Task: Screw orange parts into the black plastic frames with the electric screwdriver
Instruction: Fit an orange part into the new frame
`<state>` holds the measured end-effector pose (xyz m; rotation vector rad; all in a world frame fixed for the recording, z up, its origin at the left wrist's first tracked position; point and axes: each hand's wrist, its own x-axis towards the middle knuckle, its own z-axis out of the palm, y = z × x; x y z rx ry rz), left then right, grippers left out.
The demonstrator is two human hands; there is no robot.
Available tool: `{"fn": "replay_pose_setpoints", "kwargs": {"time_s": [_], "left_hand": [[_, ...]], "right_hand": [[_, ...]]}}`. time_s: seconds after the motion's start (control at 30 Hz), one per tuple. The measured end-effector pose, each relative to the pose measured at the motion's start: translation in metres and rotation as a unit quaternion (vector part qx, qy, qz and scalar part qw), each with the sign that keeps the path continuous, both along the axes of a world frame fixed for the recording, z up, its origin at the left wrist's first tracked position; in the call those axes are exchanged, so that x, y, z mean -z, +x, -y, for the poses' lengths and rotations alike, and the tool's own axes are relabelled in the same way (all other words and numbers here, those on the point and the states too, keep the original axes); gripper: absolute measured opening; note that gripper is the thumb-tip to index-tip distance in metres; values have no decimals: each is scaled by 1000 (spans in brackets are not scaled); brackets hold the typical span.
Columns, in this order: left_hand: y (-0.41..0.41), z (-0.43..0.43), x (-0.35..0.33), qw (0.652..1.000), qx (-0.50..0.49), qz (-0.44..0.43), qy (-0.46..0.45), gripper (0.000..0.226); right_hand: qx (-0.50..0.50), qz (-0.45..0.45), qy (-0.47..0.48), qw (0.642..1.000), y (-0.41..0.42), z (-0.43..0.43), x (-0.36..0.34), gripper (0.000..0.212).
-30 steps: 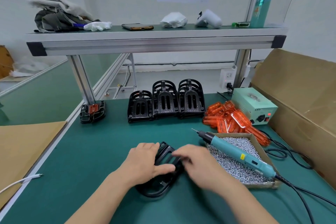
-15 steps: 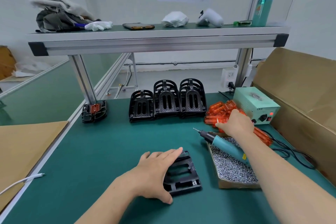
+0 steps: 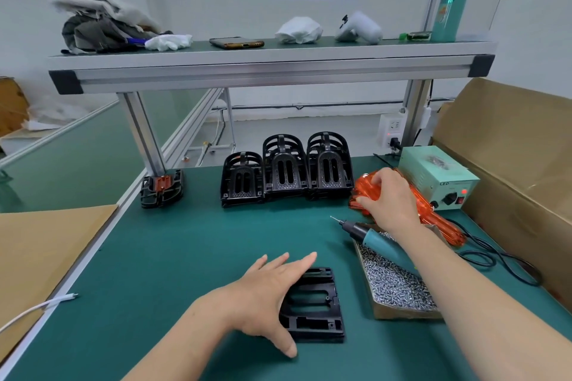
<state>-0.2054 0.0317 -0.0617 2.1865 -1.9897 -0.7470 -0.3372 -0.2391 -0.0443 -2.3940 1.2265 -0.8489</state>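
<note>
A black plastic frame (image 3: 315,308) lies flat on the green mat near the front. My left hand (image 3: 269,294) rests on its left side with straight fingers. My right hand (image 3: 388,196) is over the pile of orange parts (image 3: 439,219) at the right, fingers curled round an orange part (image 3: 365,187). The teal electric screwdriver (image 3: 377,243) lies across a tray of screws (image 3: 393,281), bit pointing left, under my right forearm.
Three stacks of black frames (image 3: 284,170) stand at the back. A finished frame with an orange part (image 3: 161,187) sits by the left post. A green power supply (image 3: 439,179), cables and a cardboard box (image 3: 510,164) fill the right side.
My right hand left the frame, reached to the orange pile and has closed on a part. The frame now lies flat under my left hand.
</note>
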Motion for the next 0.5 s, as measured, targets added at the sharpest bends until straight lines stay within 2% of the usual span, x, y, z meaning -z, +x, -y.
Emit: {"fn": "replay_pose_setpoints", "kwargs": {"time_s": [0.1,0.17,0.23,0.3,0.33,0.4,0.5], "left_hand": [[2,1,1,997,-25,-58,-54,123],[2,3,-2,984,-77,-108,-119,104],[3,6,-7,950,-163,-179,-196,71],[3,9,-14,898,-249,-252,-263,35],[3,10,-18,870,-285,-284,-284,24],[3,12,-26,822,-331,-346,-309,18],[5,12,-33,773,-328,-438,-320,30]], "right_hand": [[-74,26,-23,997,1,-17,-12,40],[-119,54,-30,991,1,-33,-19,39],[-153,87,-26,984,2,-53,-26,40],[-186,102,-17,977,2,-72,-30,44],[-203,103,-7,974,2,-82,-30,48],[-236,99,10,967,1,-98,-31,56],[-273,71,21,959,0,-116,-27,65]]}}
